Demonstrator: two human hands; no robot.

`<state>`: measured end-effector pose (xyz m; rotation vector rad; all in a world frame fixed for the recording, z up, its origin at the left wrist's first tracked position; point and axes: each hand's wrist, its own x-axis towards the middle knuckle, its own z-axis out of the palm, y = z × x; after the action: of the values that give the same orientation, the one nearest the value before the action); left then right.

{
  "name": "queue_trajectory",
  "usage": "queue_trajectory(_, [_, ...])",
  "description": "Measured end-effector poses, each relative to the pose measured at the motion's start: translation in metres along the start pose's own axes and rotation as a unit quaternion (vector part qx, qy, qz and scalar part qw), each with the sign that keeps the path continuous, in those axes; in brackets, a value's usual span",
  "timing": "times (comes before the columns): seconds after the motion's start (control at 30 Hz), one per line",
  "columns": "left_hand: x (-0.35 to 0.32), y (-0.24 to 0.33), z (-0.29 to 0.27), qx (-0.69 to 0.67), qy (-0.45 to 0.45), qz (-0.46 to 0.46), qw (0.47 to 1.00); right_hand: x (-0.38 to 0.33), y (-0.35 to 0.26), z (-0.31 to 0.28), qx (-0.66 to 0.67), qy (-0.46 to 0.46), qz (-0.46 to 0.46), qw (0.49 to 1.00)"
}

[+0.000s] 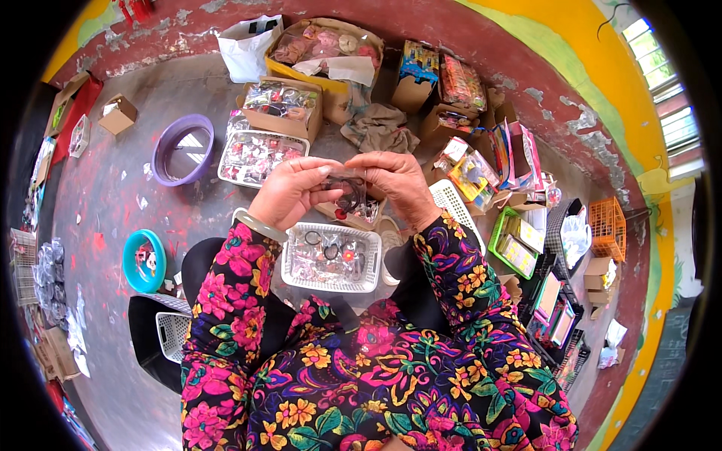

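Head view: I see the basket [331, 258] on my lap. Above it, left hand [289, 192] and right hand [398, 184], fingers pinched shut on one clear packet [347, 189] of dark rings. I'd keep the grip at its edges. Farther off, boxes [282, 105] crowd the floor [113, 195].

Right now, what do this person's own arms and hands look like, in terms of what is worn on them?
Both arms are in long sleeves of a dark fabric printed with bright flowers in pink, yellow, orange and green. The left sleeve ends at the wrist, where a pale green bangle sits. The right sleeve reaches the wrist too. The left hand and right hand are bare, with no gloves; no rings are discernible.
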<state>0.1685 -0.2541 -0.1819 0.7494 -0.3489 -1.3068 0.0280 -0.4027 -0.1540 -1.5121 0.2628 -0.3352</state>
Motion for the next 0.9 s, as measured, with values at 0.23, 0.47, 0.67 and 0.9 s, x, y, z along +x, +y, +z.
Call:
queue_trajectory(0.23, [-0.006,0.001,0.002,0.000,-0.006,0.003,1.000,-0.004,0.001,0.000,-0.020,-0.012,-0.001,1.000])
queue_trajectory(0.47, [-0.007,0.005,0.003,-0.057,-0.054,0.019,0.997,-0.003,0.000,-0.001,-0.048,-0.010,-0.005,0.999])
queue_trajectory(0.67, [-0.002,-0.001,0.014,0.016,0.036,0.033,0.999,-0.001,0.003,-0.001,-0.043,-0.002,-0.020,0.999])
queue_trajectory(0.9, [0.003,-0.005,0.009,0.024,0.051,0.039,0.998,-0.001,0.006,-0.002,-0.055,0.009,-0.032,0.998])
